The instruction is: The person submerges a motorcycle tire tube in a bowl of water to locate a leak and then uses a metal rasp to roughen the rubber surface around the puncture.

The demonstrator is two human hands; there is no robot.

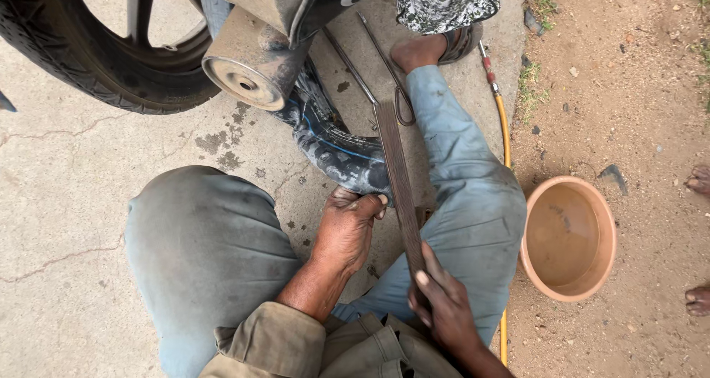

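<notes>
Two things in hand, frame centre: left hand (347, 230) grip pinches the soft, floppy inner tube (336, 145); right hand (444, 308) grip closed on the stiff, rough flat file (399, 178) low end. Muffler (251, 67), tyre (89, 60) upper left; basin (569, 237) right.

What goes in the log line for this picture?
left hand: grips inner tube | right hand: holds flat file across tube | basin: right, on dirt | wheel: upper left

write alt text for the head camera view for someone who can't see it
A squatting person's left hand grips a black rubber inner tube while the right hand holds a long flat rusty metal file against it. A motorcycle's black rear tyre stands ahead; a round orange plastic basin sits on dirt to the right.
</notes>
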